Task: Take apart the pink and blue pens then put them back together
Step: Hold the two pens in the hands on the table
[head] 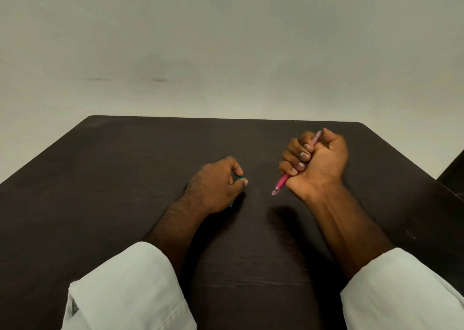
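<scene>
The right grip (pixel 316 164) is a closed fist, raised a little above the dark table (pixel 125 179), with all four fingers and the thumb wrapped round the pink pen (pixel 282 182). The pen runs aslant through the fist: its pale top end pokes out above the knuckles, and its tip points down and towards the person.

The left grip (pixel 216 186) rests low on the table, fingers curled, covering most of the blue pen (pixel 231 202). Thumb and forefinger close on one teal end of it, and another bit of teal shows under the heel of the hand. Both pens appear whole, though the blue one is mostly hidden. White sleeves (pixel 130 287) cover both forearms.
</scene>
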